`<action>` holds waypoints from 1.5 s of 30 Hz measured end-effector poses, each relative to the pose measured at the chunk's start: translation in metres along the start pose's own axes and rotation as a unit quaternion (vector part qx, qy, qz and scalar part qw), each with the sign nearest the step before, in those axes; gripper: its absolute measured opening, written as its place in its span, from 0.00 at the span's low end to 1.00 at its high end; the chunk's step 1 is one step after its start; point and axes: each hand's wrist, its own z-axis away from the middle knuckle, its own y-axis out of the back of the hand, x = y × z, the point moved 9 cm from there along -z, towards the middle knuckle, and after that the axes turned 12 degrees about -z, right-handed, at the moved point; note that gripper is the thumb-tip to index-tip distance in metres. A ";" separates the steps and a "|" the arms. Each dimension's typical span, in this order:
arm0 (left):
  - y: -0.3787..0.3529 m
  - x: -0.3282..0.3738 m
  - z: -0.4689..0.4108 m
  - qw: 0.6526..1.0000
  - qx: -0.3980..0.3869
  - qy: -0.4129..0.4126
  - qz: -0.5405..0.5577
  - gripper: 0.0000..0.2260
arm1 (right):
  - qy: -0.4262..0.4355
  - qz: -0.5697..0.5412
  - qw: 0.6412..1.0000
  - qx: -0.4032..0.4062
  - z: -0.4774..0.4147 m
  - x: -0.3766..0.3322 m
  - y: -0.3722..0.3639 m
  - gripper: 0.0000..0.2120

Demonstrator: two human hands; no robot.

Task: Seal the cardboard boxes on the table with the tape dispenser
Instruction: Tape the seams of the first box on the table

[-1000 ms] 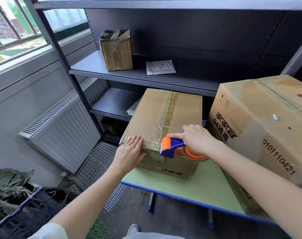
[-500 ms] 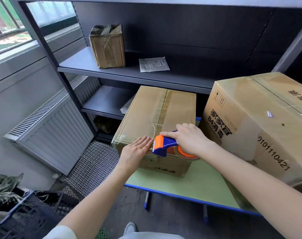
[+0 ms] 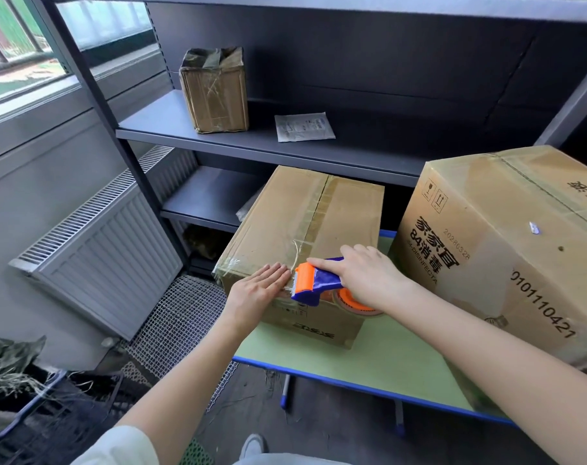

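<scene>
A closed cardboard box (image 3: 305, 223) with tape along its top seam stands on the green table (image 3: 386, 357). My right hand (image 3: 366, 280) grips the blue and orange tape dispenser (image 3: 314, 283) at the box's near top edge, its orange roll hanging over the front face. My left hand (image 3: 257, 293) lies flat on the box's near left corner, fingertips next to the dispenser's blade. A bigger printed cardboard box (image 3: 507, 256) stands on the table to the right.
A dark metal shelf unit (image 3: 285, 149) behind the table carries a small taped box (image 3: 215, 92) and a white packet (image 3: 304, 127). A white radiator (image 3: 107, 243) leans at the left, wire mesh (image 3: 181, 323) on the floor, a dark crate (image 3: 27, 414) lower left.
My left hand slid right along the box's near edge until its fingertips reached the dispenser. The dispenser stayed at the near top edge. The camera drifted closer.
</scene>
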 end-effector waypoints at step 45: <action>-0.002 0.055 -0.018 0.999 0.022 -0.004 0.025 0.19 | -0.028 -0.015 0.999 0.007 0.048 0.049 0.002 0.28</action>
